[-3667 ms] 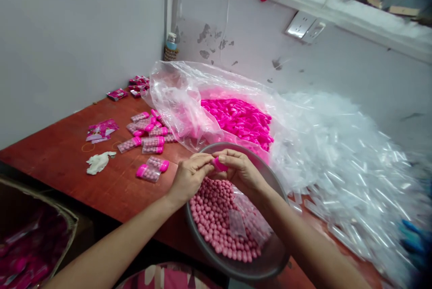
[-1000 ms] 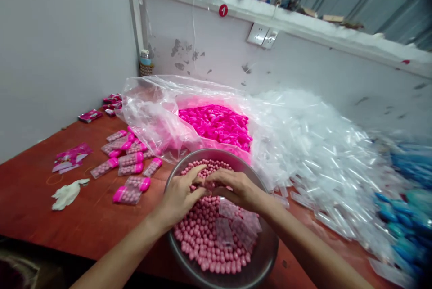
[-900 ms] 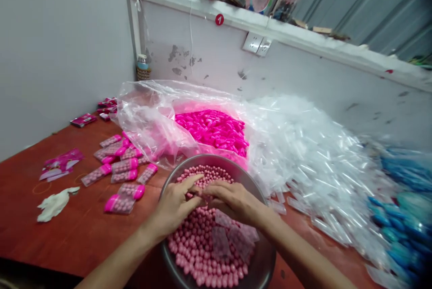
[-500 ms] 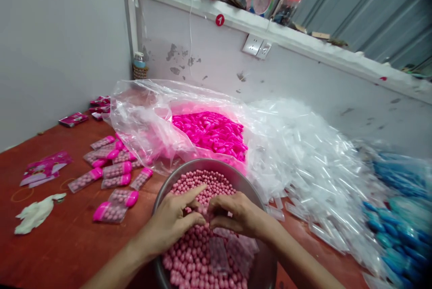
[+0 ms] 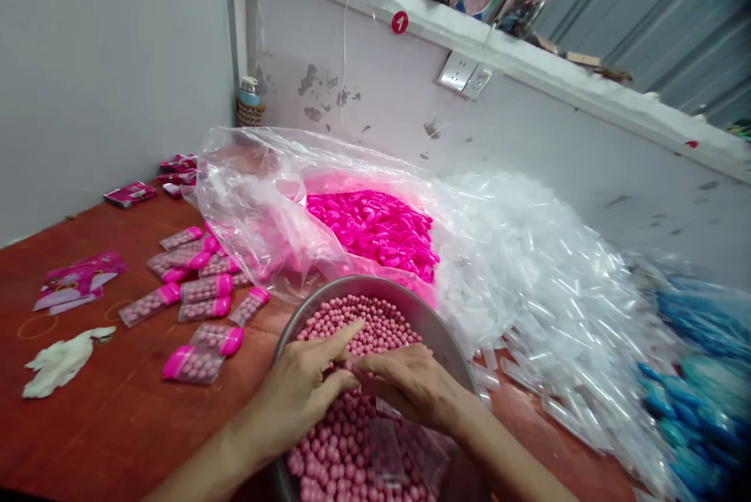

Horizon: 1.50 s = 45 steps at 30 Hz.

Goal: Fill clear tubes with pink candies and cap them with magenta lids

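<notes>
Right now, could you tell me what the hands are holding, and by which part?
It cannot be told: the left hand and right hand meet fingertip to fingertip on the pink beads, hiding anything between them.

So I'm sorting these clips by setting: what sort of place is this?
Probably a small packing workshop for sweets. A metal bowl of pink candy balls sits under both hands, beside a bag of pink caps, a heap of clear tubes, and filled tubes lying on the red table.

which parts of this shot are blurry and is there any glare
Head view: the hands and pink beads in the metal bowl are fairly sharp; the blue pile at the right edge smears; the clear plastic bag and clear tubes throw soft white glare; light is even, shadows faint.
</notes>
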Tool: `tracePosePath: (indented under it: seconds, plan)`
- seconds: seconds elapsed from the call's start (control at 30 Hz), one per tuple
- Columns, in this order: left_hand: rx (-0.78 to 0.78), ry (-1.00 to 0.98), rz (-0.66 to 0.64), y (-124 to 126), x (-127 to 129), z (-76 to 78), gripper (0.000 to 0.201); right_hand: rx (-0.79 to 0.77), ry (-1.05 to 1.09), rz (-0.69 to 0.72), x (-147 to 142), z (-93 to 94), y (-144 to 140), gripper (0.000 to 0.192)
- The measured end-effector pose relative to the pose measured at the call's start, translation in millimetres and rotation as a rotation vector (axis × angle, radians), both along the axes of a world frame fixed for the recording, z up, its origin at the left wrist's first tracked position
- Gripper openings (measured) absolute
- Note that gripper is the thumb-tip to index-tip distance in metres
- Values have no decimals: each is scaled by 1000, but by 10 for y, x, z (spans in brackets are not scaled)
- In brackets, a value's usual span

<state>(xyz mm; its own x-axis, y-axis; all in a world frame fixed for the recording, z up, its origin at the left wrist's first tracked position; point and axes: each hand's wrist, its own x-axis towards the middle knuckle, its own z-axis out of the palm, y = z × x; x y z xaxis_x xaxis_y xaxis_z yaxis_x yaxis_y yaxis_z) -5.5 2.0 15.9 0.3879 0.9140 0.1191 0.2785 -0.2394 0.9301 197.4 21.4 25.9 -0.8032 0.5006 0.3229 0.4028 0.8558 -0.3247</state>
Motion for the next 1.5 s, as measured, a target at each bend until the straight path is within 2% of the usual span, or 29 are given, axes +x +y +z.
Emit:
tracePosePath:
  seconds: [0.1, 0.27, 0.33, 0.37, 0.4, 0.47, 0.5, 0.57, 0.6, 0.7, 0.83, 1.0, 1.17, 1.3, 1.37, 1.5]
  plan:
    - [56, 36, -1, -34, 8, -25, 54, -71, -47, -28, -6, 34, -5, 10]
    - [66, 21, 108, -48, 20, -29, 43, -79, -238, 9, 68, 53, 12, 18]
    - [26, -5, 159, -25, 20, -16, 41, -81, -206, 18, 133, 102, 75, 19]
    - [7, -17, 183, -10, 18, -10, 39, -80, -140, -26, 170, 146, 138, 18]
    - [-8, -27, 205, 4, 16, -4, 38, -68, -55, -102, 209, 201, 226, 17]
    - [-18, -41, 232, 28, 8, 5, 36, 15, 42, -390, 287, 313, 486, 17]
    - [-17, -46, 236, 35, 4, 9, 35, 87, 17, -509, 324, 355, 653, 18]
    - [-14, -58, 234, 40, -2, 18, 32, 178, -216, -637, 385, 386, 1024, 21]
    - [-13, -64, 230, 40, -3, 24, 30, 200, -389, -653, 409, 371, 1209, 24]
    - [-10, -74, 229, 37, -3, 33, 27, 159, -549, -605, 449, 250, 1663, 24]
    - [1, -87, 233, 42, 5, 10, 24, 129, -671, -567, 432, 98, 1937, 21]
    - [14, -79, 219, 32, 19, 63, 21, 139, -722, -542, 347, 103, 1966, 19]
    - [204, 12, 119, 71, 16, 160, 19, 204, -630, -631, 348, 158, 1859, 20]
    - [215, 60, 168, 121, 12, 88, 20, 241, -479, -747, 424, 215, 1638, 24]
    - [253, 92, 186, 120, 11, 101, 21, 226, -374, -767, 451, 247, 1471, 30]
    - [371, 168, 126, 112, 16, 249, 23, 38, 11, -684, 454, 265, 1111, 39]
